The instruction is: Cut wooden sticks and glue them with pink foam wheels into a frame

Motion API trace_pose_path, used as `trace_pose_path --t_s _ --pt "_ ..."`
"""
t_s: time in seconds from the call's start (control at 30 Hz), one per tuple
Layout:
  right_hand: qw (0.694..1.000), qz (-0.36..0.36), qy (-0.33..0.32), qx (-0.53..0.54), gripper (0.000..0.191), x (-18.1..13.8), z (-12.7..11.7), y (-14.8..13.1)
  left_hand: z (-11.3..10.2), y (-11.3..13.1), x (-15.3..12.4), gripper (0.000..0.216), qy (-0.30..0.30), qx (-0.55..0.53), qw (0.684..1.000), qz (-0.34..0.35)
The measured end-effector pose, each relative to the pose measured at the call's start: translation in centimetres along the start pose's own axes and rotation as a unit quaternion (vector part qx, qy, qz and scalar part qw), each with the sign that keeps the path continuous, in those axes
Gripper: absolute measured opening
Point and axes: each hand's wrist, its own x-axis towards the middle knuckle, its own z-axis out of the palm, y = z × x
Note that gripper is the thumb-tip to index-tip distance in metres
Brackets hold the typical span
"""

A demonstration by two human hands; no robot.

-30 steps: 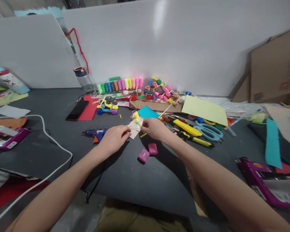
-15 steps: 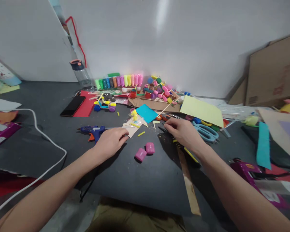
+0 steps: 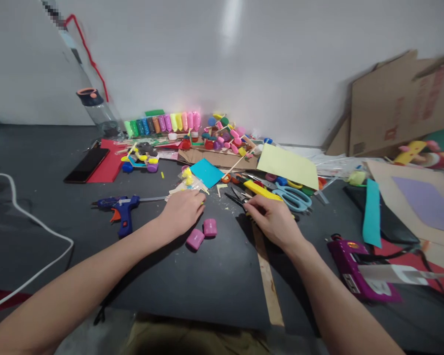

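Observation:
My left hand [image 3: 183, 211] rests low over the table, fingers together and bent down, beside small yellow clay bits [image 3: 187, 175] and paper scraps. Whatever lies under its fingertips is hidden. My right hand [image 3: 270, 217] is closed, thumb and forefinger pinched at dark-jawed pliers [image 3: 236, 198]; their handles are partly hidden by the hand. A yellow-bodied tool [image 3: 262, 190] lies just behind these fingers, its kind unclear. Two pink rounded pieces [image 3: 195, 239] lie between my hands, nearer to me. A blue glue gun [image 3: 124, 209] lies left of my left hand, its clear stick pointing toward it.
Blue scissors [image 3: 296, 197] and a pale yellow sheet [image 3: 288, 165] lie behind my right hand. A wooden strip [image 3: 268, 276] runs toward the front edge. A phone [image 3: 87, 165], clay packets [image 3: 163, 123] and a bottle [image 3: 99, 116] stand or lie farther back. A purple device [image 3: 358, 271] is at right.
The view has turned right. My left hand has moved right, covering the loose yellow strip near it. By my right hand, a yellow tool body now shows behind the fingers.

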Motion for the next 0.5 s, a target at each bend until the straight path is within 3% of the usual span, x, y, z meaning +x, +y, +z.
trace_pose_path --t_s 0.13,0.23,0.3,0.4,0.5 --pt "0.991 -0.091 -0.1 0.005 0.02 -1.0 0.8 -1.7 -1.0 0.6 -1.9 0.027 -0.023 -0.029 0.999 0.008" --pt "0.977 -0.153 -0.149 0.0 0.043 -1.8 2.0 -3.2 -1.0 0.4 -4.0 0.065 -0.078 -0.083 0.992 0.051" --pt "0.972 -0.172 -0.159 -0.011 0.047 -2.0 2.8 -3.8 -0.5 0.3 -4.9 0.072 -0.093 -0.1 0.988 0.065" --pt "0.974 -0.171 -0.149 -0.028 0.036 -2.0 3.7 -4.1 0.6 0.3 -4.6 0.047 -0.087 -0.111 0.988 0.058" --pt "0.98 -0.156 -0.12 -0.041 0.037 -1.8 4.0 -3.9 1.2 0.8 -3.1 0.028 -0.063 -0.091 0.993 0.042"
